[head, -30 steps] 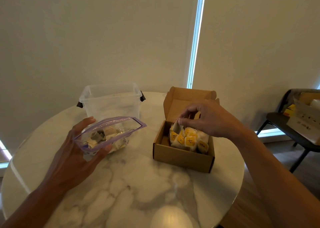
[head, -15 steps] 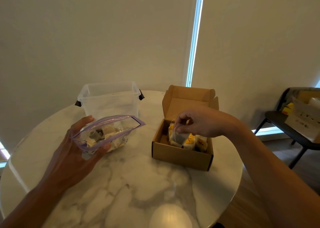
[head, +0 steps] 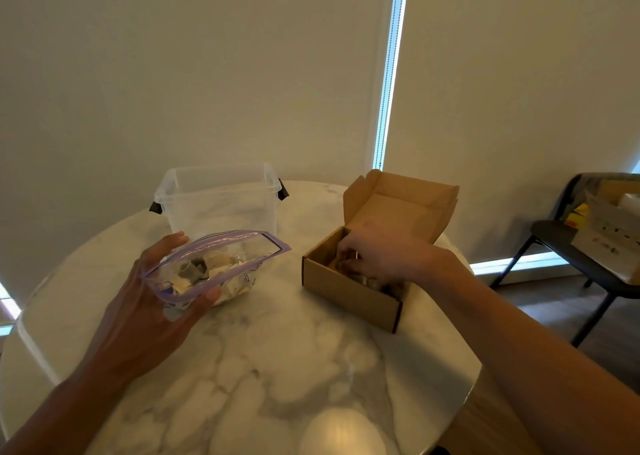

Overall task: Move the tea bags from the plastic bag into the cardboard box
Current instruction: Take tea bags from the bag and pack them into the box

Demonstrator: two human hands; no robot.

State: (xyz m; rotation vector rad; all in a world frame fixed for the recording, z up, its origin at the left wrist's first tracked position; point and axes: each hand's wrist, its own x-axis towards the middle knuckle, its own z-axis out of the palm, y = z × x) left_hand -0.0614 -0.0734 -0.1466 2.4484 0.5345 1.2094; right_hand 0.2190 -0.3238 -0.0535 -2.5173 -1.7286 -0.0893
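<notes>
My left hand [head: 145, 316] grips the clear plastic bag [head: 239, 246] with a purple zip edge by its near side, holding its mouth open above the table. Several tea bags [head: 197, 269] lie inside it. To the right stands the brown cardboard box [head: 346, 292] with its lid flap raised at the back. My right hand [head: 384, 257] is down inside the box, fingers curled on a bunch of tea bags [head: 384, 286] that it mostly hides.
Everything sits on a round white marble table [head: 277, 368]. A clear plastic tub [head: 218, 201] with black clips stands behind the bag. A dark chair [head: 568, 246] loaded with boxes is off to the right, on the floor.
My right hand has lowered the bunch of yellow-tagged tea bags from above the box down into it. The left hand and the plastic bag have stayed where they were.
</notes>
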